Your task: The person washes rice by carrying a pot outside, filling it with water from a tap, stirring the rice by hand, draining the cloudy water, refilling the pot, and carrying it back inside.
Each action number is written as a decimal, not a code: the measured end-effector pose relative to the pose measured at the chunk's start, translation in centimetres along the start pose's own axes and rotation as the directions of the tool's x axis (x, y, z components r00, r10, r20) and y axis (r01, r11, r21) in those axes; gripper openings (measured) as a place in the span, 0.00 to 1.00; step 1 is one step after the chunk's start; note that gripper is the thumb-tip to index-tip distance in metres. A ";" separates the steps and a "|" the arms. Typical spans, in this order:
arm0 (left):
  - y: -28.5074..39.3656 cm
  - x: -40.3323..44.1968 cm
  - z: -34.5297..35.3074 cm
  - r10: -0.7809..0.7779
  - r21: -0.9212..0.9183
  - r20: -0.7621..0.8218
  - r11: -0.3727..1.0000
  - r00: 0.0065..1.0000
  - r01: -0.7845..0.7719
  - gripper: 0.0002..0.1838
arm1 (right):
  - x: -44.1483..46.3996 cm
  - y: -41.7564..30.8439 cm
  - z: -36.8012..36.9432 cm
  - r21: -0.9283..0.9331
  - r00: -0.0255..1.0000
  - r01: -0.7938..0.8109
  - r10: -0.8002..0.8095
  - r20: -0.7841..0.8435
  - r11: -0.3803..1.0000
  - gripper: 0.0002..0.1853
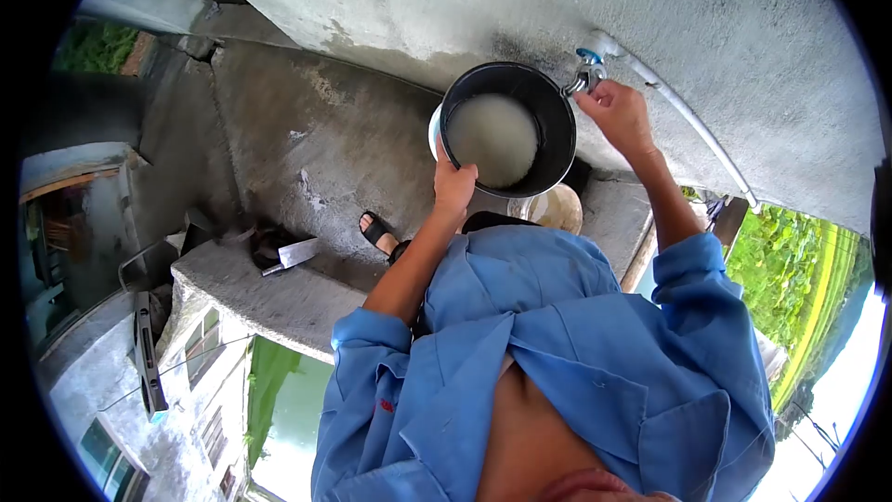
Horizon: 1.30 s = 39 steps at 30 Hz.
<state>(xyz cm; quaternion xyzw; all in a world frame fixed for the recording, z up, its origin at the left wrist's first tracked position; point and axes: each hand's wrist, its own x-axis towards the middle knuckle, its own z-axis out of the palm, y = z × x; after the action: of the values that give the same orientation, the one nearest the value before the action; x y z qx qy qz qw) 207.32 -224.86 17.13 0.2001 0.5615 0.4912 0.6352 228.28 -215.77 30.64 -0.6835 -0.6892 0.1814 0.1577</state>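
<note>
A black round pot [557,125] is held beneath a metal water tap [589,72] on the wall. Cloudy, whitish contents [492,141], which look like rice in water, cover its bottom. My left hand [453,188] grips the pot's near-left rim, with the thumb over the edge. Up at the tap, my right hand [618,116] has its fingers closed around the handle. Whether water is running I cannot tell. Below the pot, a pale yellowish basin [560,209] shows in part, and a light-coloured rim peeks out at the pot's left.
A white pipe [692,121] runs along the rough grey wall [446,0] from the tap. On the concrete ledge [232,284] at the left lies a cleaver [293,254]. My sandalled foot [376,231] stands on the concrete floor [279,130]. Greenery [780,256] lies beyond, at the right.
</note>
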 end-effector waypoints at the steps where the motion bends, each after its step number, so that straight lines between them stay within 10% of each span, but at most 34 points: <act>1: 0.5 -0.1 0.5 -0.027 0.051 0.023 0.998 0.999 0.026 0.40 | -0.1 -0.2 0.1 0.005 1.000 -0.019 0.019 -0.004 1.000 0.15; 10: 1.3 0.1 2.0 -0.076 0.024 0.115 0.997 0.991 0.073 0.40 | -0.1 0.8 1.3 0.168 0.998 -0.043 0.049 -0.032 0.985 0.14; 18: -0.2 1.4 1.7 0.271 0.102 0.102 0.954 0.957 -0.281 0.39 | -0.3 0.7 1.1 0.142 0.998 -0.057 0.059 -0.015 0.988 0.13; 39: 0.5 1.5 2.4 0.159 -0.012 0.168 0.987 0.973 -0.159 0.40 | -0.2 1.5 -0.2 0.059 0.997 0.061 -0.064 0.050 0.996 0.12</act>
<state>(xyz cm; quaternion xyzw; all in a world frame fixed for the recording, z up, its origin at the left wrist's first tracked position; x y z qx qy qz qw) 209.17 -222.67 17.43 0.2858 0.4883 0.5213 0.6388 229.71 -215.92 30.07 -0.6517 -0.7088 0.2137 0.1647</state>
